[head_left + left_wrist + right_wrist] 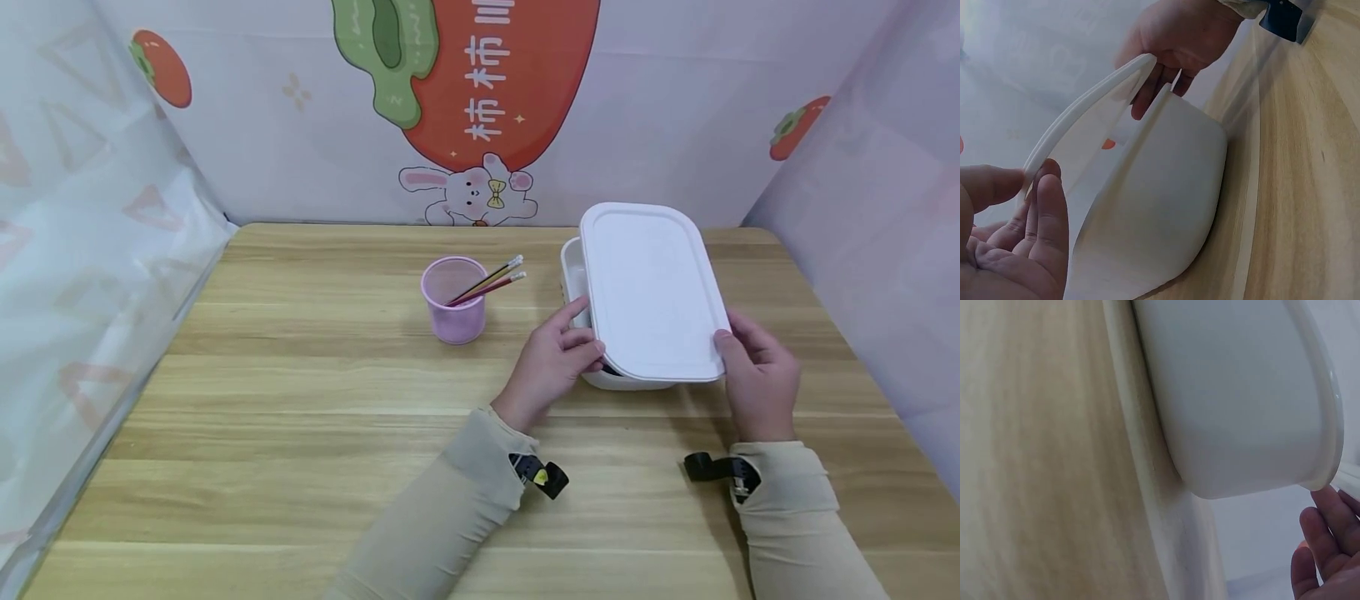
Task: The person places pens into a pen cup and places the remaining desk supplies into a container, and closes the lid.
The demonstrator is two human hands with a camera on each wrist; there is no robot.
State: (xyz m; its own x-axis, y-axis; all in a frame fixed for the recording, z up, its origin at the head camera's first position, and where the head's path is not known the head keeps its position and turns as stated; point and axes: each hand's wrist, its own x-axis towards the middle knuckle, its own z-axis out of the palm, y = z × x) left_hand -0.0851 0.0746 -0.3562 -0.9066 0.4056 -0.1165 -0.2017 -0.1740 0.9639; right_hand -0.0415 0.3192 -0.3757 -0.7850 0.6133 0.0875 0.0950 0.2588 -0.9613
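Observation:
A white rectangular lid [656, 292] is held tilted over a white plastic box [622, 382], and a gap shows between them in the left wrist view. My left hand [551, 358] pinches the lid's near left corner between thumb and fingers. At the lid's right edge, my right hand [763, 375] grips with the thumb on top and the fingers beneath. The box [1241, 406] stands on the table, with the right hand's fingers [1319, 537] right by its rim. Most of the box's inside is hidden under the lid.
Left of the box stands a pink cup [457, 323] with several pencils [491, 282] leaning out to the right. Both are on the wooden table [300, 417]. Printed cloth [645, 142] hangs behind the table and along its sides.

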